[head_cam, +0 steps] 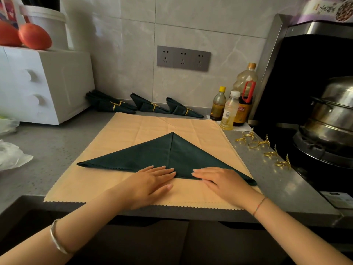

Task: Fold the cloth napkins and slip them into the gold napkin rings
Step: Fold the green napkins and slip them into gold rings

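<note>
Dim, warm light, glare on the steel pot [333, 109], frame edges bowed by wide-angle, corners soft.

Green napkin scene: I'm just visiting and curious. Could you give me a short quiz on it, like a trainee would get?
1. True or false: the dark green napkin lies folded in a triangle on the beige cloth.
2. Where are the loose gold napkin rings? A) on the counter, right of the beige cloth; B) on top of the napkin; C) held in the fingers.
3. Which wrist wears the silver bangle?
Key: 1 true; 2 A; 3 that of the left hand.
</note>
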A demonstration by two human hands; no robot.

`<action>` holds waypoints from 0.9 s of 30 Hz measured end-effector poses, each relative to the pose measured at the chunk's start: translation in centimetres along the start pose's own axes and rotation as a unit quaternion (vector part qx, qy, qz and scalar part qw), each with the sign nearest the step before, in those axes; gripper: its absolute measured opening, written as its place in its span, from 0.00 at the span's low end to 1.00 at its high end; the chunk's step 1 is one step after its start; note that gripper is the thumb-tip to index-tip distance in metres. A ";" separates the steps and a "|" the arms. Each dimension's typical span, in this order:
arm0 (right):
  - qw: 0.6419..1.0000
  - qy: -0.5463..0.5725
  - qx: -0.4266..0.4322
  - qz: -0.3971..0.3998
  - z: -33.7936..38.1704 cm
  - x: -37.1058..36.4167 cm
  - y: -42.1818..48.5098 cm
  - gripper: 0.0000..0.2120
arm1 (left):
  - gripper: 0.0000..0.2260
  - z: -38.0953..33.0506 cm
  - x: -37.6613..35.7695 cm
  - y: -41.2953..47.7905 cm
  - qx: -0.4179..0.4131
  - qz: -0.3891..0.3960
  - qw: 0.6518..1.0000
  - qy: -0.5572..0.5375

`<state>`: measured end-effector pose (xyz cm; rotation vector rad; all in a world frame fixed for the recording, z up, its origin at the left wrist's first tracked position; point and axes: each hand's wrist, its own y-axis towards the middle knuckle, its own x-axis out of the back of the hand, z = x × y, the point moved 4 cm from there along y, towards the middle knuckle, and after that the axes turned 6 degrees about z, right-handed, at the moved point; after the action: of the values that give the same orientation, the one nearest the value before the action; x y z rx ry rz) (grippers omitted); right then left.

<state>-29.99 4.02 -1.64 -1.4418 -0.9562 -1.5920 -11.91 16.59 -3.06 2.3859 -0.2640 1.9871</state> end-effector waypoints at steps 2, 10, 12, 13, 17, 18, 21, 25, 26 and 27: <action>1.000 0.001 -0.022 0.016 -1.6 0.5 -1.1 0.20 | 0.28 -0.1 0.1 -0.2 -0.001 -0.001 1.000 -0.005; 0.985 0.100 -0.138 -0.006 -8.7 4.4 -4.0 0.14 | 0.29 0.0 0.1 -0.7 0.016 -0.008 0.999 -0.040; 0.964 0.222 -0.132 -0.060 -9.1 5.9 -3.5 0.10 | 0.28 -0.3 0.3 -1.0 0.011 -0.016 0.999 -0.039; 0.950 0.275 -0.124 -0.086 -9.1 6.5 -2.7 0.09 | 0.27 -0.4 0.4 -1.1 0.005 -0.020 0.999 -0.039; 0.876 0.438 -0.110 -0.170 -8.6 7.7 1.9 0.09 | 0.26 -1.1 0.9 -1.4 -0.007 -0.036 0.998 -0.047; 0.862 0.464 -0.101 -0.179 -8.6 7.8 3.6 0.09 | 0.28 -1.1 0.9 -1.4 -0.003 -0.036 0.998 -0.051; 0.837 0.502 -0.098 -0.194 -8.1 7.4 8.9 0.10 | 0.29 -1.3 1.0 -1.4 -0.001 -0.047 0.996 -0.077; 0.824 0.521 -0.114 -0.190 -7.0 6.0 14.8 0.15 | 0.22 -0.9 1.3 -1.1 0.004 -0.074 0.990 -0.124; 0.826 0.521 -0.121 -0.176 -6.6 5.3 15.7 0.14 | 0.22 -0.9 1.4 -0.8 0.012 -0.082 0.988 -0.127; 0.829 0.521 -0.128 -0.159 -6.3 4.5 16.7 0.13 | 0.23 -0.7 1.7 -0.4 0.019 -0.092 0.988 -0.123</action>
<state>-17.81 -8.96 2.94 -0.3446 -0.3138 -2.3972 -12.24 16.93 -1.26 2.5729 -0.0079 1.6354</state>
